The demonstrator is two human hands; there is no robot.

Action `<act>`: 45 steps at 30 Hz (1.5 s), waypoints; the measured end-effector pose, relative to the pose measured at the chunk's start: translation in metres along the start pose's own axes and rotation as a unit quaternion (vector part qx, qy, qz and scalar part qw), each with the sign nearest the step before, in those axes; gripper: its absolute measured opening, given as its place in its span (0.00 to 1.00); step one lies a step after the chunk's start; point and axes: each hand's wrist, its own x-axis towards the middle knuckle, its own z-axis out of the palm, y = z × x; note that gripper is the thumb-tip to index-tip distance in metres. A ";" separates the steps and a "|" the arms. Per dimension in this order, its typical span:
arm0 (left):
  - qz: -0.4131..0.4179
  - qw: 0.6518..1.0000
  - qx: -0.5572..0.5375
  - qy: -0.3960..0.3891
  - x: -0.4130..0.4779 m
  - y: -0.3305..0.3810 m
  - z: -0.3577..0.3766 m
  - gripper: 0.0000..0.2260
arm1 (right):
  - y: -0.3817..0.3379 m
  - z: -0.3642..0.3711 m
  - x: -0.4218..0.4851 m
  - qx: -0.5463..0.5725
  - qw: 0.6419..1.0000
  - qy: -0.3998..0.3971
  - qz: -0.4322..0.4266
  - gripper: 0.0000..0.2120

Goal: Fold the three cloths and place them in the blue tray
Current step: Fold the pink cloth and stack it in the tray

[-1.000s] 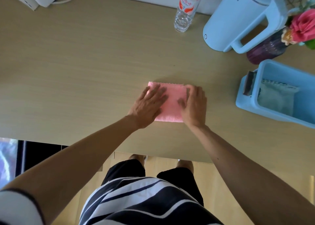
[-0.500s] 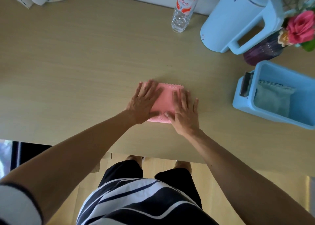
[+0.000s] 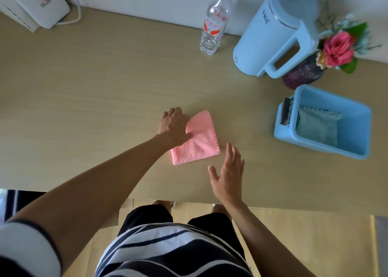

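A folded pink cloth lies on the wooden table, slightly turned. My left hand rests on its left edge, thumb pressed on the cloth and fingers curled over the far-left corner. My right hand hovers open just off the cloth's near right corner, touching nothing. At the right stands the blue tray with a folded grey-green cloth inside it. No third cloth is in sight.
A water bottle, a light blue kettle and a purple vase with flowers stand along the back right. A white device sits at the back left. The table's front edge runs just below my right hand.
My right hand has lifted off the pink cloth and drawn back toward me. My left hand has slid to the cloth's left edge, and the cloth has turned slightly.
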 end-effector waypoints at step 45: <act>0.109 0.963 -0.240 -0.050 0.076 0.355 -0.041 0.32 | 0.222 -0.314 0.155 -0.001 0.988 -0.145 0.060 0.32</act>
